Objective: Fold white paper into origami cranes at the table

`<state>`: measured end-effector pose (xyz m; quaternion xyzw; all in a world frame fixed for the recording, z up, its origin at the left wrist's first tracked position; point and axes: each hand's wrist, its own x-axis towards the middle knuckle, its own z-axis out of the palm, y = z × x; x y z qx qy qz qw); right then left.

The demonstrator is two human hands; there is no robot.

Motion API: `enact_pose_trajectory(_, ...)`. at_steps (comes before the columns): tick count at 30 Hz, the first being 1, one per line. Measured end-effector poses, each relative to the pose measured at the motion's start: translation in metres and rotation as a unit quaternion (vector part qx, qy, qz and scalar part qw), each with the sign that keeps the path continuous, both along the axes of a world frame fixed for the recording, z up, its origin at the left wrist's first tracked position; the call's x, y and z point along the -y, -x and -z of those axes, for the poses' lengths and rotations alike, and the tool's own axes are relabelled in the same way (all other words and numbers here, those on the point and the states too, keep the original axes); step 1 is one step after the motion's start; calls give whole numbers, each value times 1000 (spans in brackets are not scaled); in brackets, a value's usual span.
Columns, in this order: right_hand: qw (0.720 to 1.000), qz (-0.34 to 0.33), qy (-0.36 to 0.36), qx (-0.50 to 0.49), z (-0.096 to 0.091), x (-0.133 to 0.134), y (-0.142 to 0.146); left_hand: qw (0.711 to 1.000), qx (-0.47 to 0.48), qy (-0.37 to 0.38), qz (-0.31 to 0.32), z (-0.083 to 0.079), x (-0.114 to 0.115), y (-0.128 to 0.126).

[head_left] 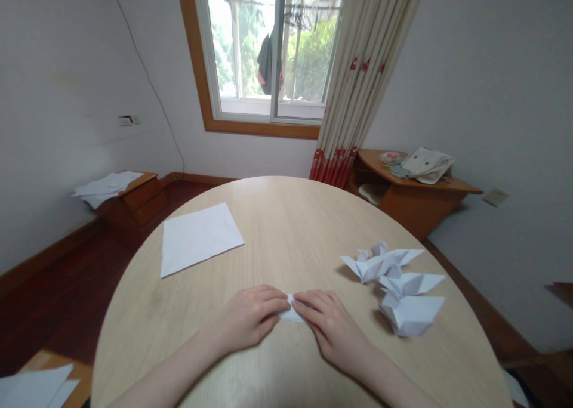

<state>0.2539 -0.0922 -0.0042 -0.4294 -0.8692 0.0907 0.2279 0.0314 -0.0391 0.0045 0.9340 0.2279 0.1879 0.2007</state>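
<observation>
My left hand [246, 318] and my right hand [329, 327] meet near the middle of the pale wooden round table [286, 229], fingers pressed on a small folded piece of white paper [292, 310] from both sides. Much of that paper is hidden under my fingers. A flat sheet of white paper [199, 239] lies to the far left of my hands, out of their reach of contact. To my right hand's far side sit three white origami birds [380, 262], [412, 283], [409, 314], close together but not touching my hand.
A wooden nightstand [138, 196] with loose papers stands at the far left, and a wooden corner shelf [416, 184] holds a cloth bag at the right. Behind the table are a window [268, 50] and a long curtain [362, 68]. White paper [36, 387] sits at the lower left.
</observation>
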Motion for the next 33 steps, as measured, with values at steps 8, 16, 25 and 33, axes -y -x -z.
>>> enact_pose_trajectory(8,997,1,-37,61,-2,2,5,994,-21,-109,5,8,-2,-2)
enact_pose_trajectory(16,994,-3,-75,75,5,-2,3,988,-25,-150,11,7,-1,-4)
enact_pose_trajectory(25,999,10,-32,39,-3,0,5,996,-29,-79,-13,2,4,-8)
enact_pose_trajectory(33,998,40,-53,17,4,-1,13,994,-20,-45,-100,9,10,-17)
